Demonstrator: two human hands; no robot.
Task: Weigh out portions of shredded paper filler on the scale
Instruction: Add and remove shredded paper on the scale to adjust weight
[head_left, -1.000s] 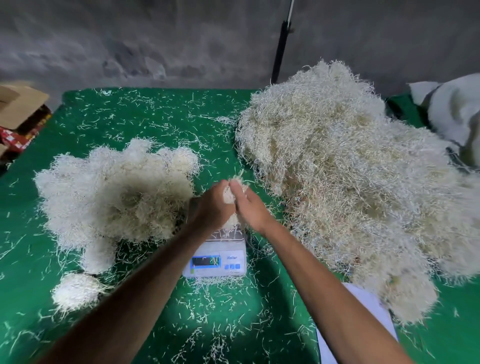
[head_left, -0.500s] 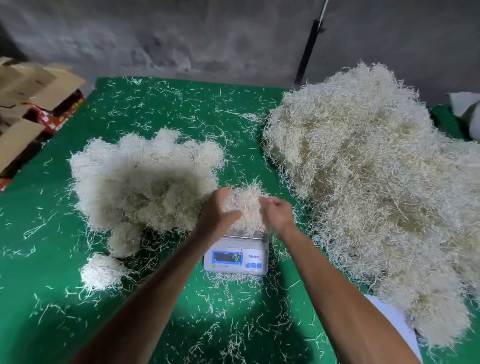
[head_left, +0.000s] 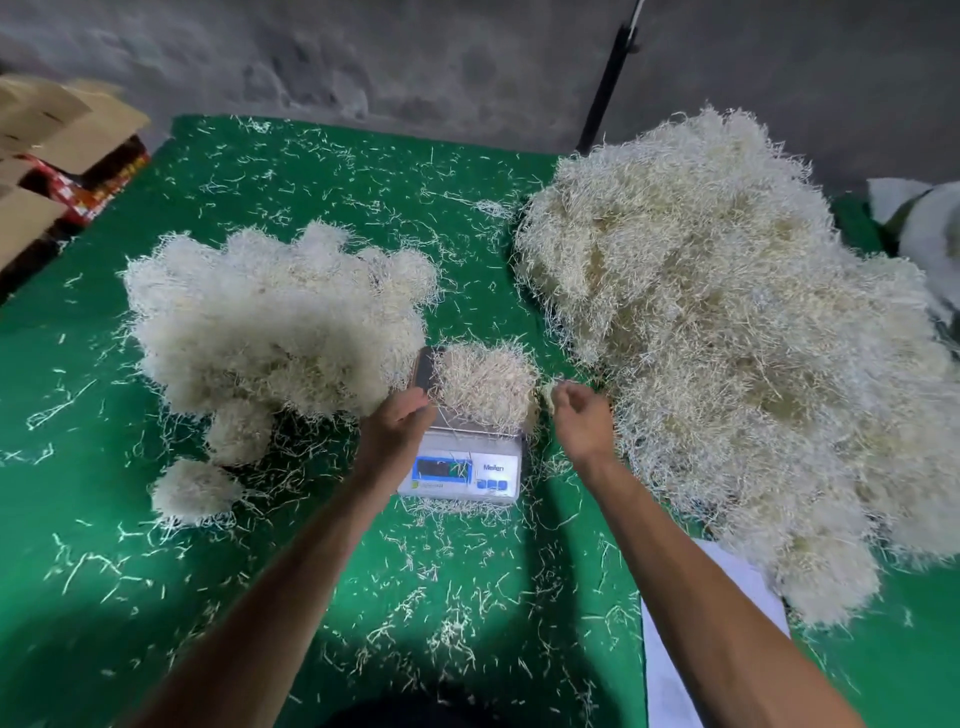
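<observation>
Cardboard boxes (head_left: 47, 156) sit off the far left edge of the green surface (head_left: 322, 171), which is littered with stray strands. Next comes a mound of weighed portions (head_left: 270, 322), with two small clumps (head_left: 192, 491) just in front of it. At the centre stands the digital scale (head_left: 462, 467), and the current portion (head_left: 485, 384) of shredded paper filler rests on its platform as a pale, springy tuft, with strands poking out past the platform edge.

The left hand (head_left: 397, 428) touches the portion's left side with its fingers loosely curled; whether it has hold of any strands I cannot tell. The right hand (head_left: 582, 421) hovers just right of the scale, its fingers curled, pinching what looks like a small wisp of filler.

To the right lies the big supply heap (head_left: 727, 338), with a white sheet (head_left: 691, 649) in front of it.

Risks, as I judge them: the left hand's contact could press on the platform and falsify the reading, and overhanging strands may drag on the surface or fall off. Loose strands lie across the display, so the figures are unreadable.
</observation>
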